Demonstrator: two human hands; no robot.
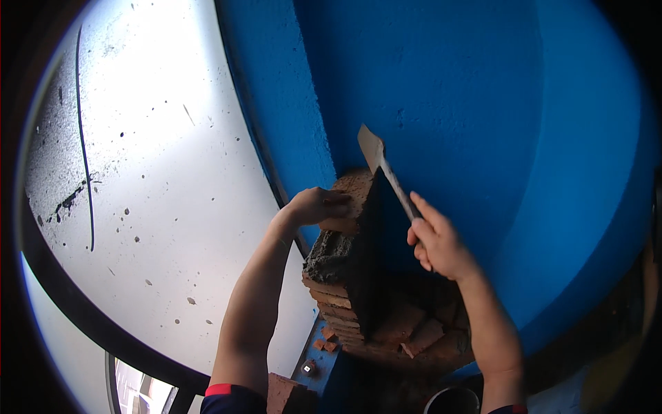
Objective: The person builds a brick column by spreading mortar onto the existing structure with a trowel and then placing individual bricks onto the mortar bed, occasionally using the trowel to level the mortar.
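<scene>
A brick (355, 185) lies at the far end of a low stack of bricks (334, 303), against the blue wall. My left hand (318, 205) grips this brick from its left side, fingers over its top. Grey wet mortar (332, 254) covers the stack's top nearer to me. My right hand (441, 243) is closed around the handle of a trowel (372, 147). The trowel's blade points up and away from me, just above the far end of the brick. Shadow darkens the right side of the stack.
A blue wall (441, 90) rises behind and to the right; a white, speckled panel (158, 207) stands at left. Loose bricks (422, 337) lie right of the stack. Brick fragments (325, 341) rest on a blue ledge near its foot. A round container (452, 400) shows at the lower edge.
</scene>
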